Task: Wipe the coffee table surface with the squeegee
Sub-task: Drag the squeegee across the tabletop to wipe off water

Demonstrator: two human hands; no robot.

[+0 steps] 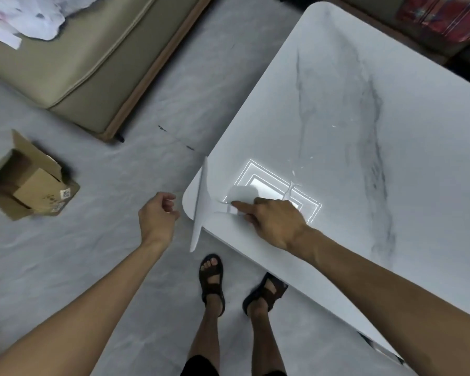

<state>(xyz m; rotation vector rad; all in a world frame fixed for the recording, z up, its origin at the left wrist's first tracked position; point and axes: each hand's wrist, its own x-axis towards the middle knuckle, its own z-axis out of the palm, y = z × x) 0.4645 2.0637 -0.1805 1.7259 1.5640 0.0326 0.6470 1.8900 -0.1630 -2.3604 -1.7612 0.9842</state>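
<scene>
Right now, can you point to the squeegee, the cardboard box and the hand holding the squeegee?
squeegee [200, 204], head view, middle of its long white blade.
cardboard box [36, 185], head view, its folded inner flap.
right hand [276, 222], head view, back of the hand.

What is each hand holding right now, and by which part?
The right hand grips the white plastic squeegee by its handle, blade at the marble-look coffee table corner. The left hand holds nothing.

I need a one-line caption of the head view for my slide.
Right hand draws white plastic squeegee to corner of white marble-patterned coffee table; left hand empty.
</scene>
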